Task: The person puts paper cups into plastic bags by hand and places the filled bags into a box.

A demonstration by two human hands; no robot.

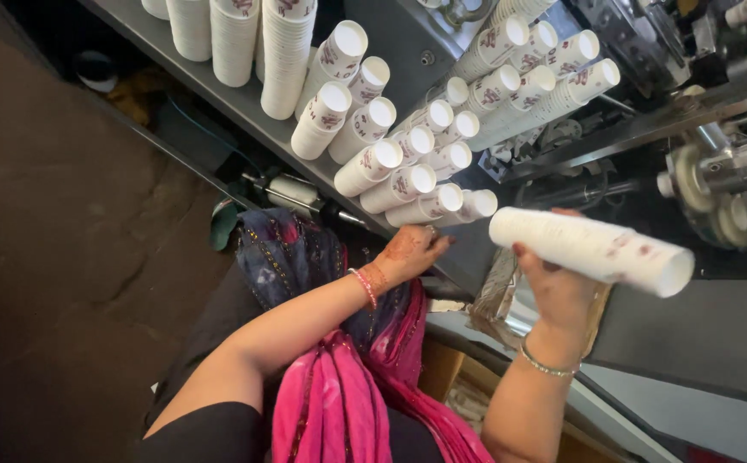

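Note:
My right hand [562,287] grips a long nested stack of white paper cups [592,250], held sideways with its open end pointing right. My left hand [409,251] rests at the near edge of the grey metal shelf [228,103], fingertips touching the lowest of several cup stacks [429,206] lying on their sides. It holds nothing. A pink bangle is on my left wrist and a metal bangle on the right.
More cup stacks [283,51] stand upright at the shelf's far left, and others [536,77] lean at the upper right. A cup-making machine with rollers [716,176] is at the right. A pink and blue scarf [339,377] hangs below. Brown floor lies at left.

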